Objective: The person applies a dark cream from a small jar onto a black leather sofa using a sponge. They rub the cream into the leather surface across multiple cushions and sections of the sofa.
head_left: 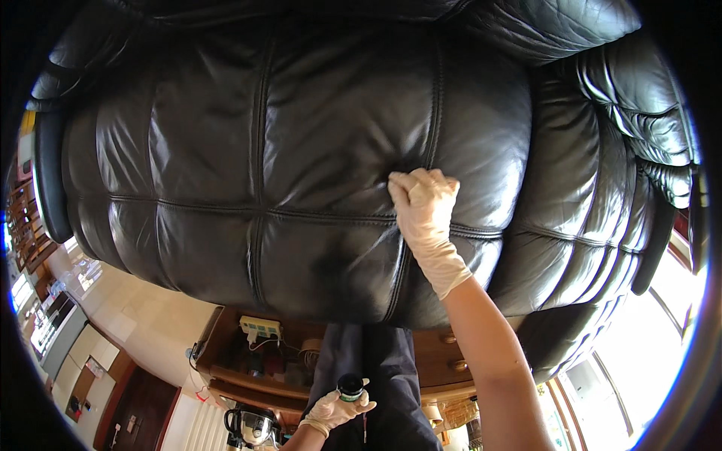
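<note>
A black leather sofa [338, 120] with stitched seams spreads across the view before me. My right hand [427, 207], in a pale thin glove, presses its curled fingers onto the seat, close to where two seams cross. Whatever those fingers may hold is hidden beneath them. Low in the view, in front of my dark trousers, my gloved left hand [333, 413] is closed around a small round jar [350, 388]. The jar's top looks dark, and a pale green band shows on its side.
Behind my legs stands a wooden cabinet [440, 364] with round knobs. On it are a power strip [260, 328] and cables. A metal pot-like appliance [252, 427] is at the lower left. Bright windows [624, 376] lie right; a dark door [143, 410] is lower left.
</note>
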Motion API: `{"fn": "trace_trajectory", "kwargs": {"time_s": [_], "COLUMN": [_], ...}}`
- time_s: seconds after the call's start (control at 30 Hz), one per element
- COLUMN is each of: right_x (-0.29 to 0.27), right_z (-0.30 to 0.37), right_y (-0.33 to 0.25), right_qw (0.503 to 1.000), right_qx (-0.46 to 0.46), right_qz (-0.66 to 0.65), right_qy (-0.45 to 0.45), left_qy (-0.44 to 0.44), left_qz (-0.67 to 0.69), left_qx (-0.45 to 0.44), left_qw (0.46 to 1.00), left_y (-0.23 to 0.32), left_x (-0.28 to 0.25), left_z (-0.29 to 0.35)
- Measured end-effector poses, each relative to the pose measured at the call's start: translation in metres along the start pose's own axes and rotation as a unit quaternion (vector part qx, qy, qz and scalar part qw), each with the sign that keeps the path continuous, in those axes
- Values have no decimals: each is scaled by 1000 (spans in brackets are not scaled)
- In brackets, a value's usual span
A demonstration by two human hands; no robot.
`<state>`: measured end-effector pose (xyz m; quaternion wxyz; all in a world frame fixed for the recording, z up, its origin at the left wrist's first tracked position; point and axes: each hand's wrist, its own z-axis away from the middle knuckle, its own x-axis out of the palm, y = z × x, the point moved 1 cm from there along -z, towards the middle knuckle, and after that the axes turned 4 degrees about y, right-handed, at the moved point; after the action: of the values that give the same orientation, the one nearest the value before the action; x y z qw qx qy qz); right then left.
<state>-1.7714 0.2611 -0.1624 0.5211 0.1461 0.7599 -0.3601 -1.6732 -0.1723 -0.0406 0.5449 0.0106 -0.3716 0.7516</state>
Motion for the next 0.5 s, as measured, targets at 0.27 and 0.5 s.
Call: {"fn": "trace_trajectory", "kwargs": {"time_s": [0.27, 0.5], "right_x": [-3, -20], "right_z": [-16, 37], "right_y": [14, -5], "right_qw": [998, 988], "right_qx": [-11, -13], "right_qz": [-17, -151], "right_qy": [64, -29], "left_qy": [5, 30], "left_qz": [17, 0], "left_qx": [0, 4], "left_qw": [1000, 1000], "left_y": [-3, -2], "left_x": [2, 10], "left_z": [3, 5]}}
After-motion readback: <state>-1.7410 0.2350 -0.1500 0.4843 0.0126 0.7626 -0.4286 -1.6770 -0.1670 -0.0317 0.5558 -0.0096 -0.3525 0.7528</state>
